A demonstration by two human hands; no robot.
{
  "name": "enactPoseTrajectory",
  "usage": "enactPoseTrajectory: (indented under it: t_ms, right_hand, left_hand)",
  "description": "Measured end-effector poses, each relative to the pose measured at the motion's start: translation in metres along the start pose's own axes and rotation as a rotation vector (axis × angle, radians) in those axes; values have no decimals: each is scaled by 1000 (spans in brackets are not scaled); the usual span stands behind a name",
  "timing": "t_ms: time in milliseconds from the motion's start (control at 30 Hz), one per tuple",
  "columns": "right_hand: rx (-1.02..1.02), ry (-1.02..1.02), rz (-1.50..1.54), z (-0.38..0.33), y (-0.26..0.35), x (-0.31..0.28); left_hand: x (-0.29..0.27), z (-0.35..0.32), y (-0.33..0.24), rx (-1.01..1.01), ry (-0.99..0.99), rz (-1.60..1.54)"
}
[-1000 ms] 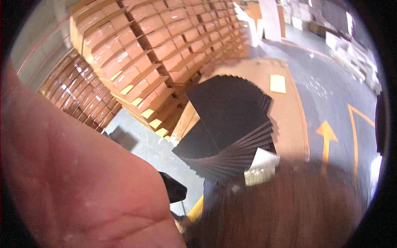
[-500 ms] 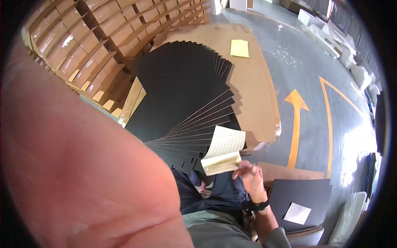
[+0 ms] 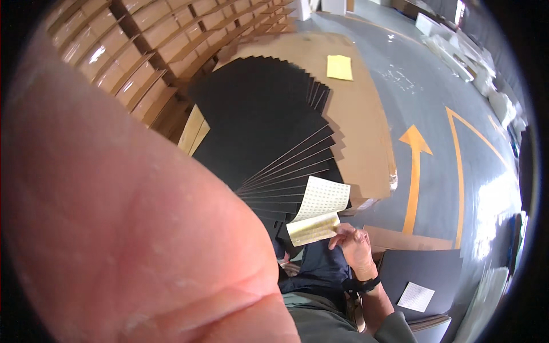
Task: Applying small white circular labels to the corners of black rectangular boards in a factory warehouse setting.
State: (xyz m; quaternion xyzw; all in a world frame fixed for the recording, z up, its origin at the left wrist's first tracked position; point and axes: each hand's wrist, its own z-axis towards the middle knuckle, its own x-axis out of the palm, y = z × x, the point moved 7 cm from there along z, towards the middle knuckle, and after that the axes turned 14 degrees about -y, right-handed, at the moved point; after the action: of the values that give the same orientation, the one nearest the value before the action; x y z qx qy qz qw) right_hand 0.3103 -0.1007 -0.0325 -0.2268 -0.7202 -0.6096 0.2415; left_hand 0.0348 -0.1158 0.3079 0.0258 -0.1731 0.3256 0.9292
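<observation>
The left hand fills the left half of the view, pressed up so close to the lens that it is a pink blur; whether it is spread, curled or holding anything cannot be told. Behind it, upper left, run rows of brown boxes on racks. Right of those, a fan of black sheets lies spread on a cardboard sheet on the grey floor, with a yellow pad near the cardboard's far end.

At the near tip of the fan sits the sticker sheet, pale, dotted with small labels, folded so its lower flap curls under. The right hand pinches its lower right corner between thumb and fingers, a black band on the wrist. The sheet lies up and to the left of that hand, its long axis slanting from lower left to upper right, and the right hand is plainly the nearer one.

Further right, an orange arrow is painted on the floor, and below it another black sheet carries a small white label sheet
</observation>
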Motion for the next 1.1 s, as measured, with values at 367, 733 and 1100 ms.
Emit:
enactPoseTrajectory:
  t_ms: [367, 733, 1100]
  right_hand:
    - [-15, 78, -88, 21, 1, 18]
    - [3, 84, -133, 9, 3, 21]
    - [-68, 124, -176, 6, 36, 12]
  left_hand:
    - [-54, -25, -8, -174, 126, 159]
    - [-40, -44, -4, -248, 109, 57]
    - [-77, -304, -37, -1414, 754, -34]
